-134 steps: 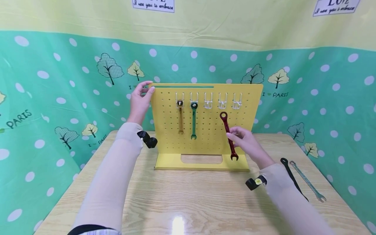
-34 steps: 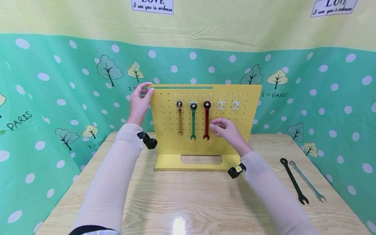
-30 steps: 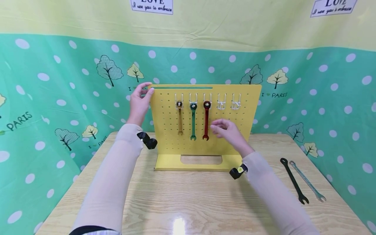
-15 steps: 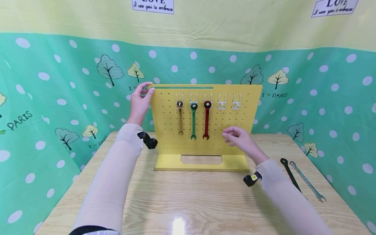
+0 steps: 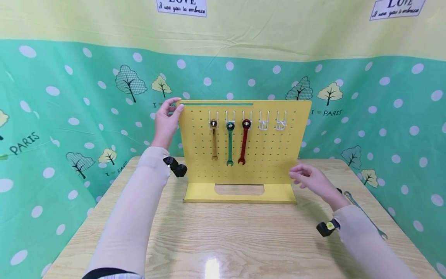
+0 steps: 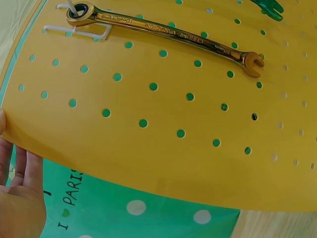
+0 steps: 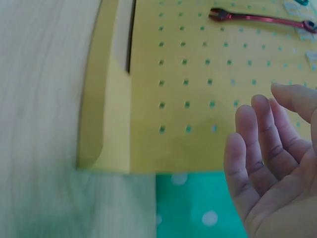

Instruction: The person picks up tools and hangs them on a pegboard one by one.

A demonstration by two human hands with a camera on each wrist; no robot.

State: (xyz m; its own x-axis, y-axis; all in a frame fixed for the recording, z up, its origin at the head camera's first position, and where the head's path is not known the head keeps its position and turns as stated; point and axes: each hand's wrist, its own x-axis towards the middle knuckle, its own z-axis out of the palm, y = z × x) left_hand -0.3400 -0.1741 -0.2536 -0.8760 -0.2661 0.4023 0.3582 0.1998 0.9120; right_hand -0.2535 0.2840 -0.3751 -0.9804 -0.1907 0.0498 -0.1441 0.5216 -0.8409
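Note:
My left hand [image 5: 166, 123] pinches the upper left corner of a yellow pegboard [image 5: 244, 172]; the left wrist view shows fingers [image 6: 33, 171] at the board's edge. Three combination wrenches hang by their ring ends from white hooks: a gold wrench [image 5: 214, 144], a green wrench [image 5: 230, 145] and a red wrench [image 5: 244, 141], whose lower end tilts left. Off the board's lower right side, my right hand [image 5: 315, 182] is in the air with relaxed fingers, holding nothing, as the right wrist view of the hand [image 7: 277, 168] also shows.
Two white hooks [image 5: 263, 123] on the right carry no wrench. Lying on the wooden table [image 5: 244, 232] at right are a silver-green wrench [image 5: 354, 202] and a black wrench [image 5: 339, 190], mostly hidden by my right arm. A patterned curtain [image 5: 104, 93] surrounds the table.
The red wrench, in my right hand at first, now hangs on the third hook and has swung slightly. My right hand has let go and moved right and down. The left hand has stayed put.

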